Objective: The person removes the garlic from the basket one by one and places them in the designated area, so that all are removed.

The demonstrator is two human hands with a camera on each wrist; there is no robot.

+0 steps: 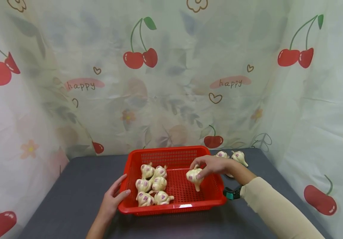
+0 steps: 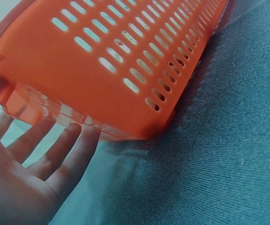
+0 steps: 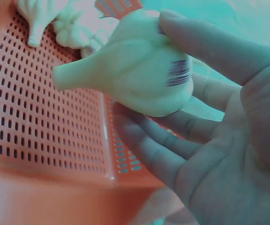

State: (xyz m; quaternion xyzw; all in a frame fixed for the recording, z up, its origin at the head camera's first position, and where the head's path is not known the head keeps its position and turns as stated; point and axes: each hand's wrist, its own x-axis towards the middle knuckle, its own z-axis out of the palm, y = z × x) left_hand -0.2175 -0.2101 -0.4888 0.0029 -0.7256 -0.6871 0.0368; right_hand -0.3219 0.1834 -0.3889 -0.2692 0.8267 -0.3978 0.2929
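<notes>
A red plastic basket [image 1: 171,207] with slotted walls stands on the dark table. Several garlic bulbs [image 1: 159,183] lie together in its left half. My left hand [image 1: 109,200] holds the basket's left rim, thumb over the top and the other fingers against the outer wall [image 2: 74,89]. Above the basket's right half, my right hand [image 1: 211,166] grips one garlic bulb [image 1: 193,176] between thumb and fingers. Close up in the right wrist view, that bulb [image 3: 144,70] has its stem pointing left and purple streaks on its side.
Beyond the basket's right end, garlic bulbs [image 1: 239,158] lie on the table [image 1: 78,186], partly hidden by my right arm. A curtain [image 1: 171,99] printed with cherries hangs behind the table and along both sides. A dark band [image 1: 232,193] circles my right wrist.
</notes>
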